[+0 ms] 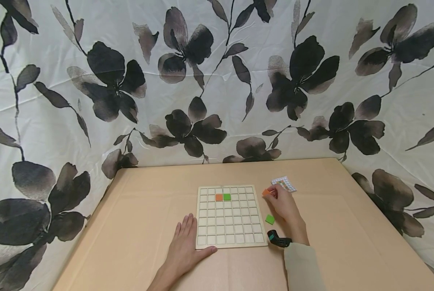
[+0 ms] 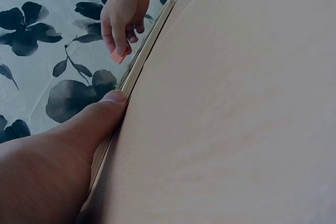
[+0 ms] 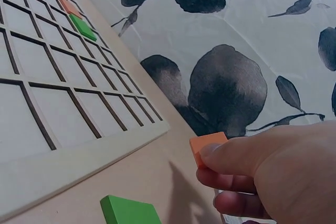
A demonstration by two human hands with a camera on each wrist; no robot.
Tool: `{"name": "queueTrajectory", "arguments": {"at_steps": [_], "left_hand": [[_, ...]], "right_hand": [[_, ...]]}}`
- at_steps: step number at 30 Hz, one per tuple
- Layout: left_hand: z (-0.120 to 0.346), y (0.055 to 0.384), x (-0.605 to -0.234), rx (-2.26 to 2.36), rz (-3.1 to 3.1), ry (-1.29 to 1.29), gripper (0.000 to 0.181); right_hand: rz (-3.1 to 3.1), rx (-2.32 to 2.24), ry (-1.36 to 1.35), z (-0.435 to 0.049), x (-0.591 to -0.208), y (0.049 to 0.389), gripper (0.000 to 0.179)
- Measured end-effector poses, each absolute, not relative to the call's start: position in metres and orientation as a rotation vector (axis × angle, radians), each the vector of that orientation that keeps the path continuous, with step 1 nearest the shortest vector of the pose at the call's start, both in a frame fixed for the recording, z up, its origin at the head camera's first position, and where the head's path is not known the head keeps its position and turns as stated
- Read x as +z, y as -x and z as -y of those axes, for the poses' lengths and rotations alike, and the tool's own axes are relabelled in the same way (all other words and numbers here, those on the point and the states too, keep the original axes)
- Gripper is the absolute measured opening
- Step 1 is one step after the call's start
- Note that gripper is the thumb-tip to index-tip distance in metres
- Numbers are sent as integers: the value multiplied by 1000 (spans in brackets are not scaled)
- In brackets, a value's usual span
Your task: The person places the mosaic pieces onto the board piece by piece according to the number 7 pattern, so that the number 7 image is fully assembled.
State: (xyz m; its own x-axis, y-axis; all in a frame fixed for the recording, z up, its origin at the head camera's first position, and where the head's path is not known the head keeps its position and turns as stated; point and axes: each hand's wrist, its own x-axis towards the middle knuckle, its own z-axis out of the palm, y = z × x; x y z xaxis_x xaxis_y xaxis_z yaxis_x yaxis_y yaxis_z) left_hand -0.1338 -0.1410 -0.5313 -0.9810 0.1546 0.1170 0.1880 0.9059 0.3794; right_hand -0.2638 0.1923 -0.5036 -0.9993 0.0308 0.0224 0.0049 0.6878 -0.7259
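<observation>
A pale wooden grid board [image 1: 225, 245] lies on the table, with an orange tile [image 1: 219, 197] and a green tile [image 1: 227, 197] side by side in its second row from the back. My left hand [image 1: 183, 246] rests at the board's left front corner, fingers extended along the left side and thumb along the front edge. To the right of the board, my right hand [image 1: 284, 202] pinches an orange square tile [image 3: 206, 145] between thumb and fingers, above the table. A loose green tile [image 1: 269, 219] lies on the table between the board and the right wrist.
A small printed card [image 1: 284, 183] with a coloured grid lies behind the right hand, partly covered by it. A dark band [image 1: 279, 239] circles the right wrist. Behind the table [image 1: 158, 182] hangs a floral cloth [image 1: 238, 101].
</observation>
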Motion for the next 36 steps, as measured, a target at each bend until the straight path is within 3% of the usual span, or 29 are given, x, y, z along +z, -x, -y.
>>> {"name": "queueTrajectory", "arguments": {"at_steps": [36], "left_hand": [[135, 138, -530, -580, 2969, 262, 117]], "right_hand": [[2888, 1252, -143, -168, -500, 279, 24]]}}
